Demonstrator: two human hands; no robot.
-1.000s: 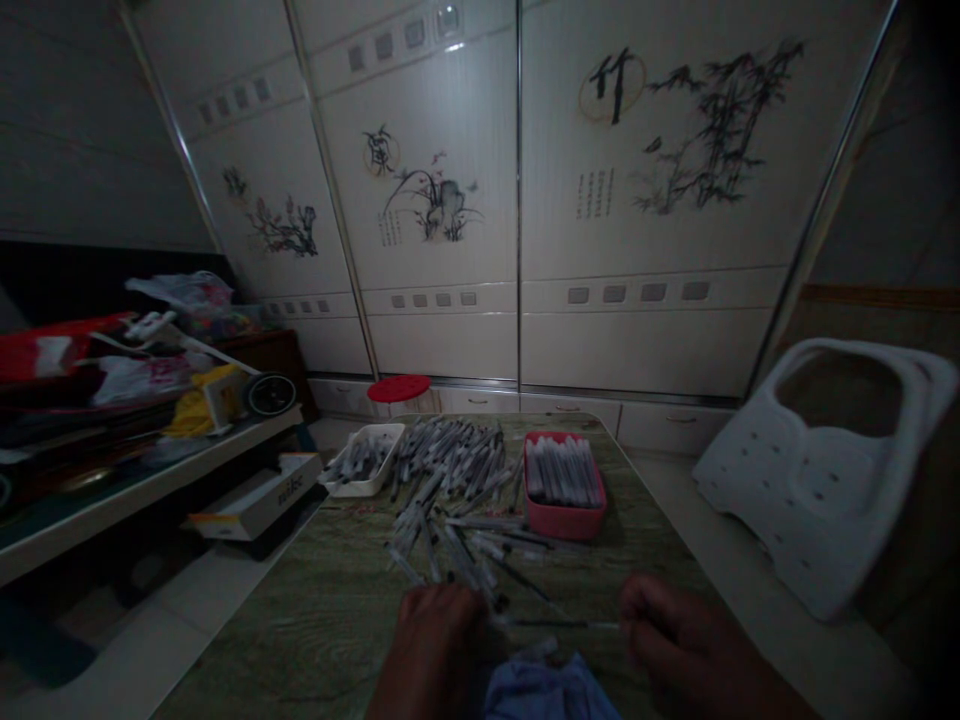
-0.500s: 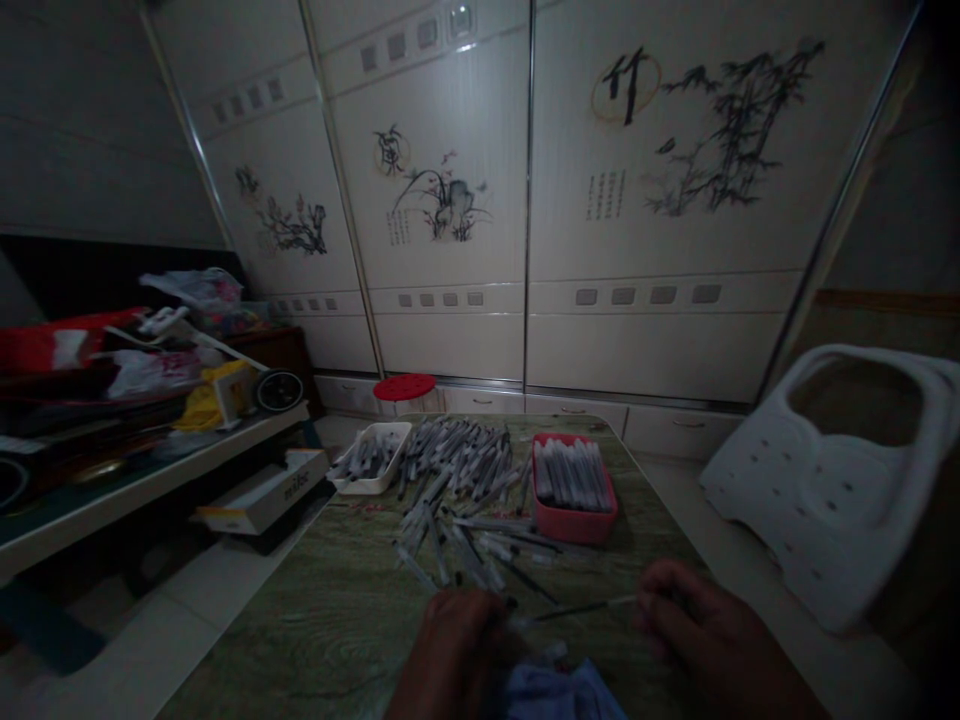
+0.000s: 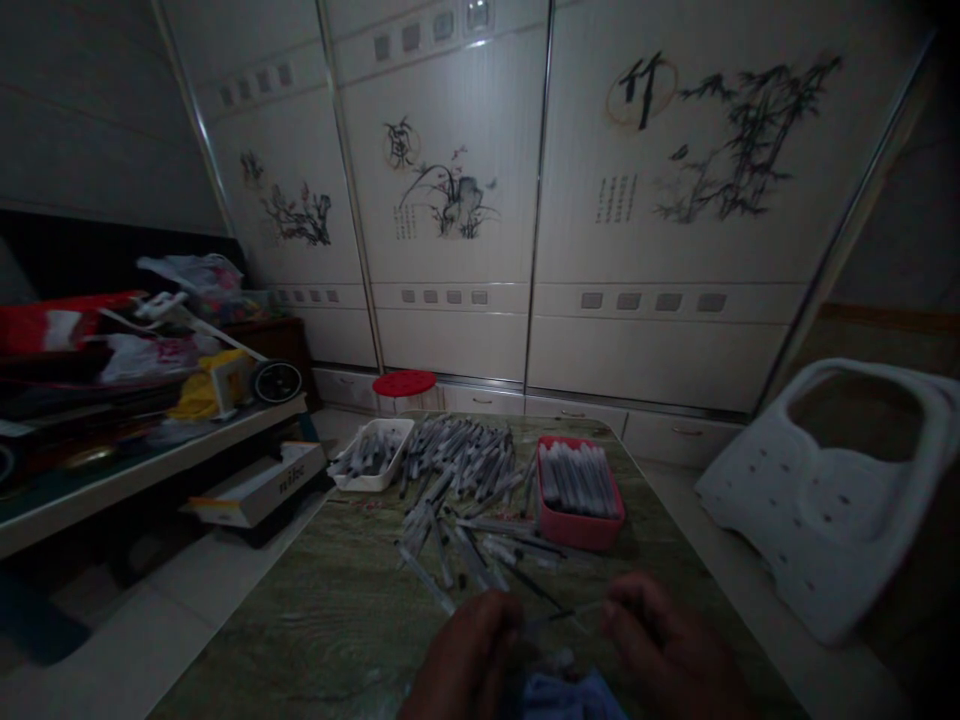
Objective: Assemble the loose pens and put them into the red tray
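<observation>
My right hand (image 3: 667, 635) pinches one end of a thin pen refill (image 3: 562, 615), part dark and part clear, which lies across the gap between my hands. My left hand (image 3: 469, 655) is closed at the other end, by a blurred translucent pen barrel (image 3: 534, 628); its grip is partly hidden behind the knuckles. Just below, a crumpled blue cloth or bag (image 3: 570, 697) lies at the table's near edge, with small clear pieces above it. Beyond my hands, loose pens (image 3: 457, 455) with clear barrels and dark tips spread in a heap.
A pink basket (image 3: 581, 530) at the right holds upright-packed pens. The white tray (image 3: 367, 483) at the left holds more, some overhanging its rim. A red stool (image 3: 405, 383) stands behind the table; a white plastic chair (image 3: 817, 500) is to the right, a cluttered bench (image 3: 150, 450) to the left.
My right hand has moved left, closer to my left hand, so less of the refill shows between them. My left hand has shifted slightly right. The view has tilted a little.
</observation>
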